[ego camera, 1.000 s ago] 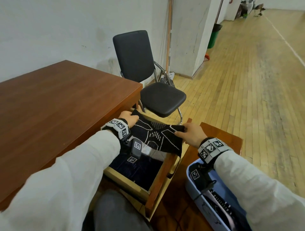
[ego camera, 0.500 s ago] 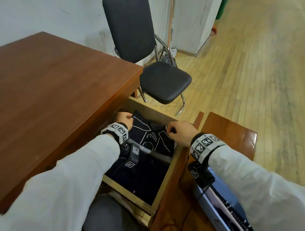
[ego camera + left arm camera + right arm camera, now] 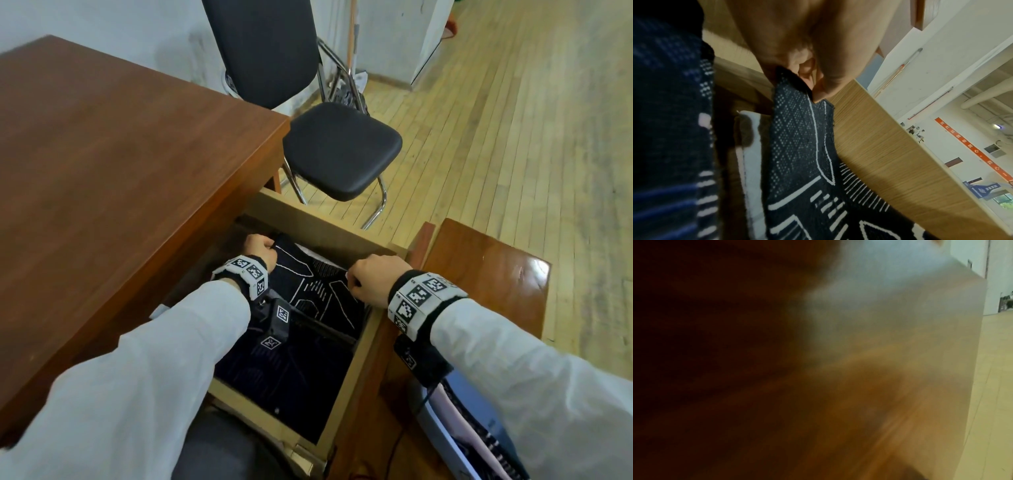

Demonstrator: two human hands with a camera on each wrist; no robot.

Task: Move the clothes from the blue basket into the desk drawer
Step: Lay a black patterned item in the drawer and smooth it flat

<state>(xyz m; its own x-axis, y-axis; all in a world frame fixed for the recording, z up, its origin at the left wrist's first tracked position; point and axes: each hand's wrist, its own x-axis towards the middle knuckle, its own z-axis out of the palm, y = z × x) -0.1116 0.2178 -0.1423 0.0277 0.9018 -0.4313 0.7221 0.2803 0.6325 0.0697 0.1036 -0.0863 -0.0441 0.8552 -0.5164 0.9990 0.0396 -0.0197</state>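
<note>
A black garment with white line patterns (image 3: pixel 318 291) lies in the open light-wood desk drawer (image 3: pixel 359 353), on top of a darker folded garment (image 3: pixel 284 373). My left hand (image 3: pixel 260 248) pinches the patterned garment's far left corner (image 3: pixel 795 91) deep in the drawer. My right hand (image 3: pixel 371 279) grips its right edge at the drawer's right wall, fingers curled. The blue basket (image 3: pixel 445 431) sits at the lower right, with striped clothes (image 3: pixel 479 442) still inside. The right wrist view is a dark blur of brown wood.
The brown desk top (image 3: pixel 120 171) fills the left. A black chair (image 3: pixel 339 150) stands just beyond the drawer. A low brown wooden stand (image 3: pixel 486 274) is at the right, beside the basket. Wooden floor (image 3: pixel 513 137) stretches beyond.
Both hands have lowered the patterned garment from above the drawer down into it, onto the darker garment. The head camera has moved closer and tilted down.
</note>
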